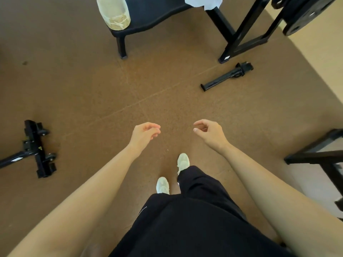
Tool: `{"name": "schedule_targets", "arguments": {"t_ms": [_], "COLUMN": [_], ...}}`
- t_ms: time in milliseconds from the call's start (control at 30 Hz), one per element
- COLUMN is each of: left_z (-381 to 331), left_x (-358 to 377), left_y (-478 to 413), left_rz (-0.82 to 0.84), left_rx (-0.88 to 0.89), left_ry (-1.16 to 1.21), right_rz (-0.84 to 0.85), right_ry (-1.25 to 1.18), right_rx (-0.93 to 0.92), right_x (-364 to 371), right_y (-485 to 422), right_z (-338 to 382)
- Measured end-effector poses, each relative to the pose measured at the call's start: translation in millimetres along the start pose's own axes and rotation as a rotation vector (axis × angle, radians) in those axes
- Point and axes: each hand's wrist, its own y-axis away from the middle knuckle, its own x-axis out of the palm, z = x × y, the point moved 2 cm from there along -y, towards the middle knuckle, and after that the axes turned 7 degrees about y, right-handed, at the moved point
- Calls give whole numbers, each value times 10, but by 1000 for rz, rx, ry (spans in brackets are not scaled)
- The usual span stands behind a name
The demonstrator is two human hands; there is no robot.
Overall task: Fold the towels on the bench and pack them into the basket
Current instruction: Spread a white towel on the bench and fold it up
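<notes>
Out front over the brown floor, left hand (144, 133) and right hand (209, 132), both loosely curled, gripping nothing. Well ahead of both, up on the dark surface (148, 17): pale basket (113, 13) standing at the left end, light towel (204, 2) draped further right, neither touched

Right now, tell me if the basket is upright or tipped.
Upright: the basket stands on its woven base at the bench end; its rim is cut off.
</notes>
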Motion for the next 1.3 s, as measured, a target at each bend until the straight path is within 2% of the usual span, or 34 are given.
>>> {"name": "schedule_targets", "arguments": {"t_ms": [100, 200, 400, 700, 967, 1300], "left_z": [-378, -694, -1240, -2146, -3184, -4604], "left_x": [24, 25, 96, -267, -559, -136], "left_y": [-520, -962, -1648, -3234, -4635, -6382], "left_rz": [20, -38, -102, -50, -1, 44], "left_rx": [9, -1, -50, -17, -47, -5], "left_ry": [-61, -40, 55, 0, -97, -351], "right_rz": [-31, -19, 106, 243, 199, 55], "right_ry": [-38, -37, 46, 110, 56, -61], "right_rx": [-3, -43, -100, -44, 64, 122], "right_x": [-151, -294, -619, -801, -1210, -2036], "right_y": [-547, -1168, -2399, -4121, -5409, -7323], "right_z": [60, 137, 487, 973, 1522, 1573]}}
